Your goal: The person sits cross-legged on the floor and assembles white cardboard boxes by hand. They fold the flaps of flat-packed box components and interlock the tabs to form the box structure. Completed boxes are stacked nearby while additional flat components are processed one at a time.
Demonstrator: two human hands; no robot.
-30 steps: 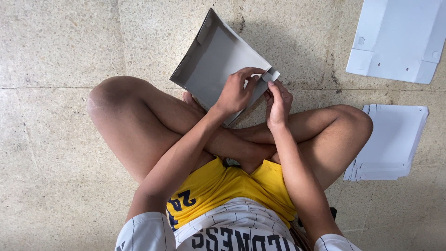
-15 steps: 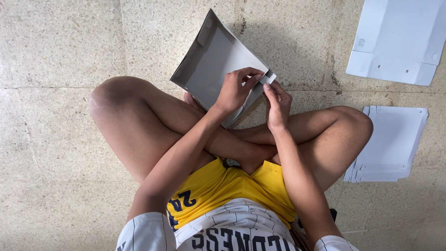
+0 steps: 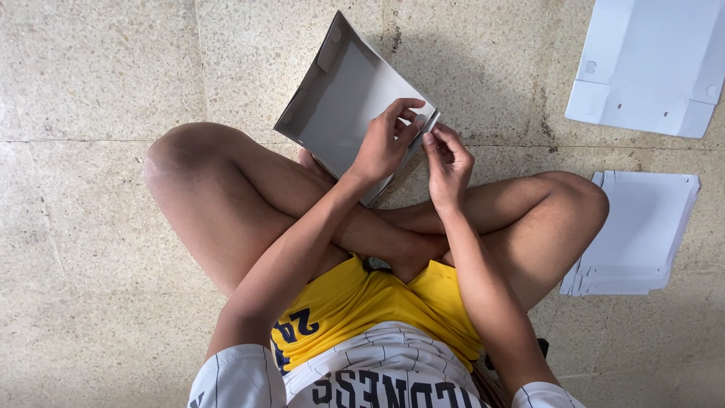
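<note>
Now | grey cardboard sheet (image 3: 343,98) pinched between left hand (image 3: 385,143) | right hand (image 3: 447,162)

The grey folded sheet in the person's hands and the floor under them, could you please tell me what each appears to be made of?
The grey folded sheet looks like thin matte cardboard: crisp creases, die-cut tabs, and it stands bent without sagging. The floor looks like terrazzo or speckled stone tile, dull and worn, with straight joints and dark stains.
</note>
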